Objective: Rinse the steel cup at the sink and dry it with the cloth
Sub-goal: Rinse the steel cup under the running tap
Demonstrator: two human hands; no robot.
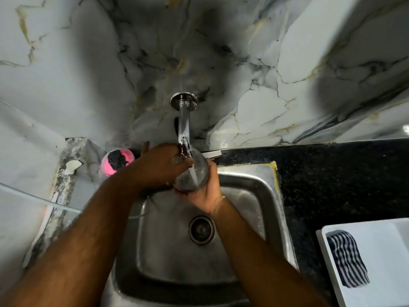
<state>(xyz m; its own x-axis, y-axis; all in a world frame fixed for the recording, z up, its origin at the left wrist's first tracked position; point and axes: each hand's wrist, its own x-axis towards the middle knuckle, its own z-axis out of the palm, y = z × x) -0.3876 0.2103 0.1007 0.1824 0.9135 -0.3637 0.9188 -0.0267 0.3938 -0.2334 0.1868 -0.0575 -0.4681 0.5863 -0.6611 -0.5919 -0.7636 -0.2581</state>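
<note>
The steel cup [192, 175] is held under the wall tap [184, 120], above the back of the steel sink [250, 185]. A stream of water runs into its open mouth. My right hand [204, 196] grips the cup from below and from the right. My left hand [159, 165] lies over its left rim, fingers reaching to the tap's spout and the cup's mouth. The striped dark-and-white cloth [346, 258] lies folded in a white tray [380, 235] on the counter at the right.
A pink tub with a dark scrubber [117, 161] stands at the sink's back left corner. The drain [201, 229] sits in the middle of the basin. Black granite counter [332, 180] runs to the right, marble wall tiles behind.
</note>
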